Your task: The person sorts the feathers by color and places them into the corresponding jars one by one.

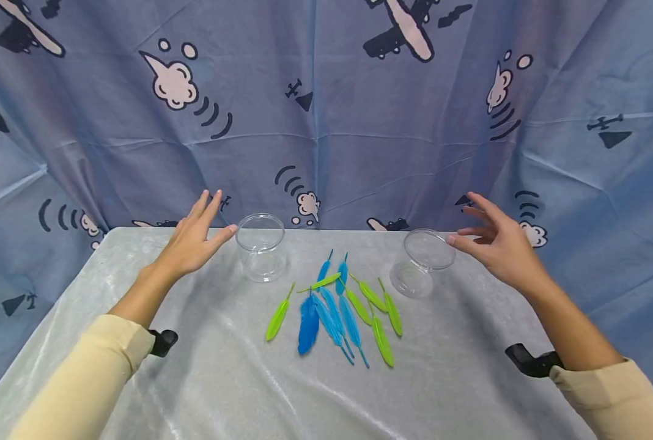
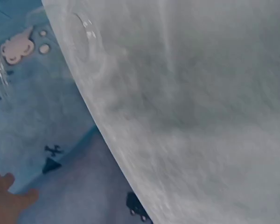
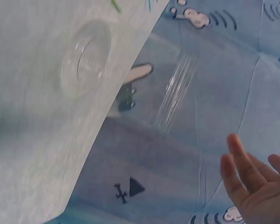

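Observation:
My left hand hovers over the back left of the table with fingers extended, its thumb tip right at the rim of a clear plastic cup. My right hand is raised at the back right, fingers spread and slightly bent. In the head view its thumb overlaps the rim of a second clear cup. Neither hand grips anything. Between and in front of the cups lie several blue feathers and several green feathers. The right wrist view shows the right hand apart from its cup.
A pale grey cloth covers the table. Its far edge runs just behind both cups, close to a blue curtain printed with planes and clouds. Feathers overlap one another at the middle; one green feather lies separately at left.

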The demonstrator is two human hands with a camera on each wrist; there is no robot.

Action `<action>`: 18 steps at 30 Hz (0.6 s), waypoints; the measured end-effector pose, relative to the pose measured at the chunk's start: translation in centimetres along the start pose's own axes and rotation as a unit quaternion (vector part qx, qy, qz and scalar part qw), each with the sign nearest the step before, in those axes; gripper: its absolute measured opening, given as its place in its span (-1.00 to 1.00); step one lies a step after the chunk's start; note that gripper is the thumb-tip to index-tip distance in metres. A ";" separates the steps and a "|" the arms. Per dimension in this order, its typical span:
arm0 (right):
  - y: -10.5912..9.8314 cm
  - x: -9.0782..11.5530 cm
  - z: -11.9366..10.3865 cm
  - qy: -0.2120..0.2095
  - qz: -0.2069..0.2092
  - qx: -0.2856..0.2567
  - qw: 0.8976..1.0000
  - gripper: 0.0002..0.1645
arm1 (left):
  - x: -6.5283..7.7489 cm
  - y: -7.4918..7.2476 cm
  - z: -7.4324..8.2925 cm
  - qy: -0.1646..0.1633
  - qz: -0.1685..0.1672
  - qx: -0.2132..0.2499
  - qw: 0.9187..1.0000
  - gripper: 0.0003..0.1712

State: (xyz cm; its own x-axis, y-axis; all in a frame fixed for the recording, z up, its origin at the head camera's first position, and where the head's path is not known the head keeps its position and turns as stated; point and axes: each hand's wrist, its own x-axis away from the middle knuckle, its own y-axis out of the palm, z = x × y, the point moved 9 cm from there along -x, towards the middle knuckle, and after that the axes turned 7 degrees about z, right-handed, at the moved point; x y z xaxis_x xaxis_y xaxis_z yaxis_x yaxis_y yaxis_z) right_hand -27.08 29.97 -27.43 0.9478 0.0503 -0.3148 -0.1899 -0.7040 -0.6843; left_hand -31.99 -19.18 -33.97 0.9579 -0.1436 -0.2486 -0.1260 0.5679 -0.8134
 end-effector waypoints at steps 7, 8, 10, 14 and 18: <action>1.8 1.1 -1.4 0.000 -0.043 -0.092 0.995 -0.06 | -0.4 1.7 1.4 -0.001 -0.027 0.072 0.997 0.19; 2.2 1.2 -1.5 0.001 -0.052 -0.103 0.993 -0.08 | -0.5 2.0 1.3 -0.005 -0.029 0.077 0.997 0.23; 2.9 1.5 -1.6 0.003 -0.069 -0.119 0.990 -0.14 | -0.7 2.4 1.1 -0.017 -0.032 0.086 0.996 0.30; 4.8 2.0 -1.4 0.014 -0.105 -0.122 0.987 -0.22 | -0.9 3.1 0.6 -0.039 -0.034 0.109 0.993 0.40; 6.9 2.6 -0.6 0.028 -0.140 -0.106 0.984 -0.20 | -1.0 3.8 0.1 -0.054 -0.039 0.143 0.987 0.44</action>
State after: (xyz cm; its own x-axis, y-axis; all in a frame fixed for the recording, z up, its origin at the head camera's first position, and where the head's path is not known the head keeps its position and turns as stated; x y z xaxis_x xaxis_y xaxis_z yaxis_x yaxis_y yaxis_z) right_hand -25.75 24.80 -32.55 0.9690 0.2293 -0.0923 0.1334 -0.7996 -0.5855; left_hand -33.38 -16.76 -36.76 0.9855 -0.1178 -0.1218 0.0123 0.7670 -0.6416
